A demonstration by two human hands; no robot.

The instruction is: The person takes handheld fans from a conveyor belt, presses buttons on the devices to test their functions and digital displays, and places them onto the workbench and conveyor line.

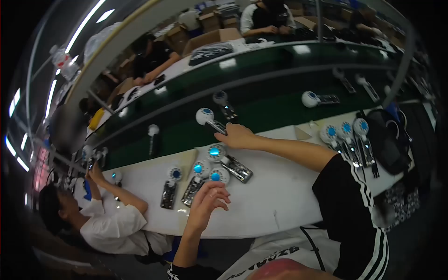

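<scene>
Right hand (237, 136) pinches the glossy handle (216, 126) of a white, round-headed device (204, 116) at the far green belt (270, 109). Left hand (208, 201), loosely spread, is beside blue-centred white devices (198, 169) on the near white tabletop (275, 198).

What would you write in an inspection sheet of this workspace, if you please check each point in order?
Surface: white bench along a green belt.
Job's things: one round-headed device over the belt; cluster of four on the bench near the left hand; group of three toward the right.
Clutter: black bag-like item, right of that group.
Hands: right hand, fingers closed on the device's handle; left, fingers loosely curled, nothing seen held.
Cables: thin pale loop, perhaps a cable.
Surroundings: co-worker at left; people and cardboard boxes across the belt.
</scene>
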